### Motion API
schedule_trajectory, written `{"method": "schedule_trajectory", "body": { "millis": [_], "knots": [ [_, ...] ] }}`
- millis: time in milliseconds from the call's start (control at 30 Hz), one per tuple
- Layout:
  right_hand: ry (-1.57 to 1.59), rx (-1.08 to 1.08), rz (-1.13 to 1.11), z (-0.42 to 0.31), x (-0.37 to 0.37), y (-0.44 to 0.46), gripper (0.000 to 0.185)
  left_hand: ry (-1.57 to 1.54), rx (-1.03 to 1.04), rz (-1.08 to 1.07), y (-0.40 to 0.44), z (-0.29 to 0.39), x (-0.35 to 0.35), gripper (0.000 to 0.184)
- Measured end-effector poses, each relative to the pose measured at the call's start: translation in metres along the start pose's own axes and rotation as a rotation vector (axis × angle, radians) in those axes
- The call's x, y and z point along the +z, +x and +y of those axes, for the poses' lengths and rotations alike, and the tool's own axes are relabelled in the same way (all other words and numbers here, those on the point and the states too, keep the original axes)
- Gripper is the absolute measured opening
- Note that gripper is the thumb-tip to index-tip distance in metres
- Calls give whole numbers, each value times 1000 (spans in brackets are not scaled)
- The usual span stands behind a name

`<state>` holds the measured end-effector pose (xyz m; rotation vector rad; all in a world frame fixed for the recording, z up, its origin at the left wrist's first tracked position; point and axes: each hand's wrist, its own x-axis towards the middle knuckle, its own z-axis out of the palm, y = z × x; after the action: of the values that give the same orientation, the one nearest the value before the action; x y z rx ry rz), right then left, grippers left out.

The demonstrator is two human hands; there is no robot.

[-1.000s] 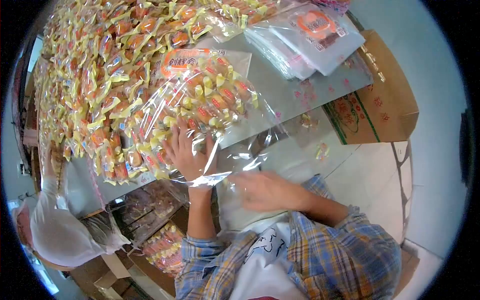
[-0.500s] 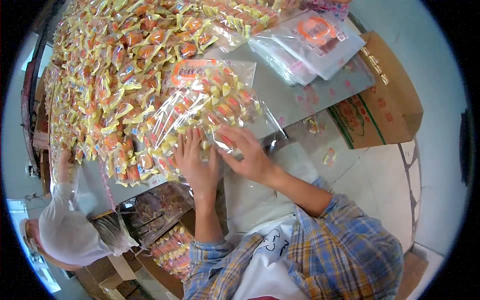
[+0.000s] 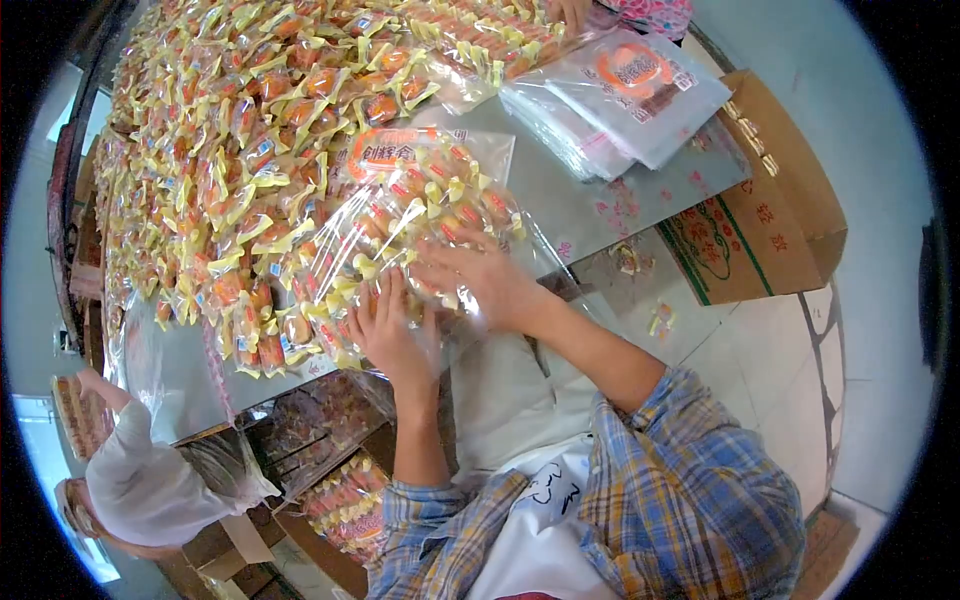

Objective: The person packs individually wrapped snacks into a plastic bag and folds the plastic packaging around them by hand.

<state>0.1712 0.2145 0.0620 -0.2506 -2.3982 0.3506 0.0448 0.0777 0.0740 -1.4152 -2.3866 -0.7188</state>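
Observation:
A large clear plastic bag (image 3: 400, 215) with an orange printed logo lies in front of me, filled with several small wrapped cakes in yellow-ended wrappers. My left hand (image 3: 394, 338) rests on the near end of the bag, its fingers stretched out and the thumb apart. Close beside it, my right hand (image 3: 485, 285) lies over the bag's right side with fingers extended, slightly blurred by motion. Loose wrapped cakes (image 3: 225, 190) are heaped right up to the bag's left side.
Flat printed bags (image 3: 640, 85) are stacked at the table's (image 3: 655, 195) back right. A cardboard box (image 3: 785, 200) stands off the right edge. At lower left a co-worker in a white top (image 3: 150, 475) holds a tray (image 3: 82, 415). Another person's hand (image 3: 570, 12) shows at the top.
My right hand has moved left and farther onto the bag. My left hand shifted slightly down. The co-worker's arm has drawn back from the heap, and a tray now shows there.

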Motion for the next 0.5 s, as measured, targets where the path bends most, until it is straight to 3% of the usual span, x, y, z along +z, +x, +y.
{"method": "schedule_trajectory", "body": {
  "millis": [233, 400, 500],
  "knots": [
    [-90, 60, 157, -4, 3, 11, 39, -133, -47, 85, 4, -1, -9, 53],
    [-197, 132, -28, -8, 3, 16, 38, -72, 64, 106, 2, -5, -8, 28],
    [-186, 152, 105, -9, 13, 23, 39, -118, 5, 88, -2, -13, -4, 33]
  ]
}}
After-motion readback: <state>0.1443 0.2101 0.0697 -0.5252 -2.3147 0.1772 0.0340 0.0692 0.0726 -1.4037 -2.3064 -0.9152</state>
